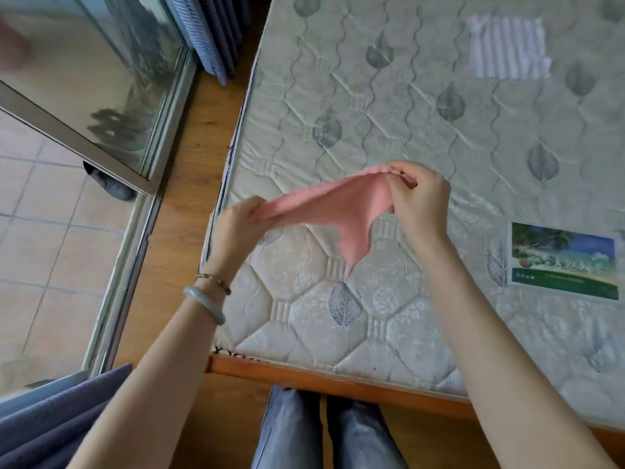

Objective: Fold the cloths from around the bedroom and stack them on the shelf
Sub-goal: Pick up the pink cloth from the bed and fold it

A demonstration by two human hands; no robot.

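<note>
I see the left hand (241, 220) and right hand (419, 198) raised over the quilted leaf-print mattress (389, 326), each pinching a corner of the small pink cloth (338, 206) sagging between them. A striped white cloth (509, 47) lies well beyond.

Mattress (389, 316): pale, quilted, grey leaf print; lies under the left hand (236, 221) and right hand (422, 201). Wooden bed frame (304, 374): runs along the mattress edge, nearer the person than the hands. Printed label (563, 260): landscape picture, flat on the mattress, right of the right hand. Wooden floor (189, 184): strip left of the left hand. Glass sliding door (101, 79) and tiled floor (44, 231): further left. Dark shoe (111, 186): on the tiles by the door frame. Blue-grey curtain (50, 421): beside the left forearm.
</note>
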